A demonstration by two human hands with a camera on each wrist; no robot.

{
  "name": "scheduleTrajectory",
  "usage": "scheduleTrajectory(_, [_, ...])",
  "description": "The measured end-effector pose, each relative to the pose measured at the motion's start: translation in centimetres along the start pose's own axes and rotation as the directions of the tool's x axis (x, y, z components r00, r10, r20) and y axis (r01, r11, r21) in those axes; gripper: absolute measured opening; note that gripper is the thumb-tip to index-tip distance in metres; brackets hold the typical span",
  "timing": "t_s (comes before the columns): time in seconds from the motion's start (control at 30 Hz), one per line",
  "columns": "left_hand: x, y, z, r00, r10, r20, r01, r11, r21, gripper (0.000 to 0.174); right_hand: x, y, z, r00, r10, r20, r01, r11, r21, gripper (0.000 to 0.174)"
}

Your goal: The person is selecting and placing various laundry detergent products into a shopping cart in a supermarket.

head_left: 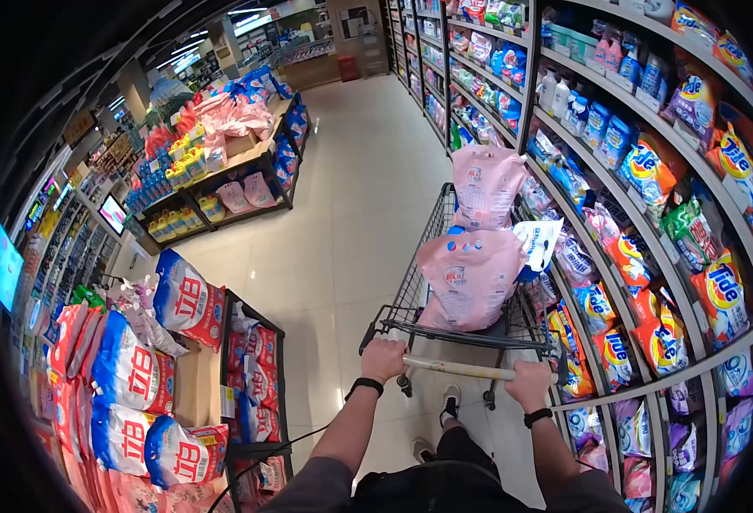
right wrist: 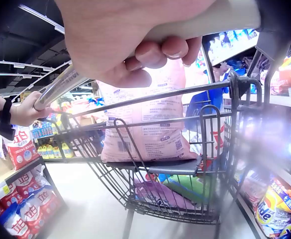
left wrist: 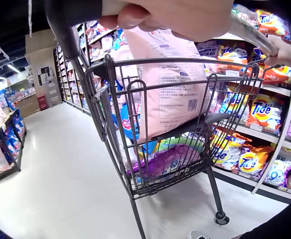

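Observation:
Both hands grip the handle (head_left: pixel 458 368) of a wire shopping cart (left wrist: pixel 150 124). The left hand (head_left: pixel 383 360) is curled round its left end, and the right hand (head_left: pixel 532 384) round its right end. In the right wrist view the right hand (right wrist: pixel 135 40) has its fingertips wrapped under the bar. Large pink bags (head_left: pixel 470 274) stand in the cart, one behind the other, with a white and blue pack (head_left: pixel 537 244) beside them. Lower in the basket lie a purple bag (right wrist: pixel 160 195) and a green one (right wrist: pixel 191 188).
Shelves of detergent (head_left: pixel 650 171) run close along the cart's right side. On the left stand a display of red, white and blue bags (head_left: pixel 137 368) and, farther off, another display (head_left: pixel 223 171). A tiled aisle floor (head_left: pixel 342 171) stretches ahead. A red box (head_left: pixel 348 68) is at the far end.

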State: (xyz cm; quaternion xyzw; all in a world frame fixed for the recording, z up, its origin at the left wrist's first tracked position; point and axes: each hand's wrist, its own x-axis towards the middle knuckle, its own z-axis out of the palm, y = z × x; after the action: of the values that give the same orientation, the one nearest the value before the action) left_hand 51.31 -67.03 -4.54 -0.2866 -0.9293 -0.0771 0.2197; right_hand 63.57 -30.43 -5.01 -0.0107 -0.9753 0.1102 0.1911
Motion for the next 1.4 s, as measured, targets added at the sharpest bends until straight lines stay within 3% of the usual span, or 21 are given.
scheduleTrajectory(0.3, [7.2, -10.2, 2.9, 1.000, -0.005, 0.015, 0.004, 0.997, 0.077, 0.024, 9.8, -3.9, 4.1, 0.996, -0.084, -0.015, 0.084, 0.996, 0.037, 0.023])
scheduleTrajectory(0.47, [12.3, -14.6, 3.6, 0.994, -0.043, 0.099, 0.032, 0.993, 0.114, 0.023, 15.9, -4.4, 8.1, 0.994, -0.087, -0.069, 0.093, 0.992, 0.088, 0.021])
scheduleTrajectory(0.53, [14.0, -15.7, 4.4, 0.989, -0.073, 0.126, 0.058, 0.991, 0.118, 0.023, 18.8, -4.4, 7.7, 0.994, -0.092, 0.054, 0.090, 0.995, 0.052, 0.024])
scheduleTrajectory(0.9, [22.1, -17.1, 9.0, 0.985, -0.166, 0.049, 0.157, 0.975, 0.160, 0.021, 32.9, 1.3, 11.2, 0.979, -0.174, 0.107, 0.170, 0.985, 0.038, 0.027])
scheduleTrajectory(1.23, [29.4, -22.6, 12.2, 0.975, -0.220, -0.021, 0.220, 0.965, 0.143, 0.019, 45.3, 2.4, 16.7, 0.962, -0.265, 0.058, 0.262, 0.963, 0.057, 0.025])
scheduleTrajectory(1.3, [31.0, -24.2, 12.7, 0.972, -0.234, -0.024, 0.235, 0.962, 0.141, 0.018, 48.2, 1.8, 17.7, 0.957, -0.285, -0.054, 0.289, 0.952, 0.097, 0.023])
scheduleTrajectory(1.4, [33.6, -26.5, 13.4, 0.966, -0.256, -0.025, 0.257, 0.958, 0.128, 0.018, 52.0, 1.4, 19.1, 0.953, -0.302, -0.024, 0.303, 0.948, 0.101, 0.022])
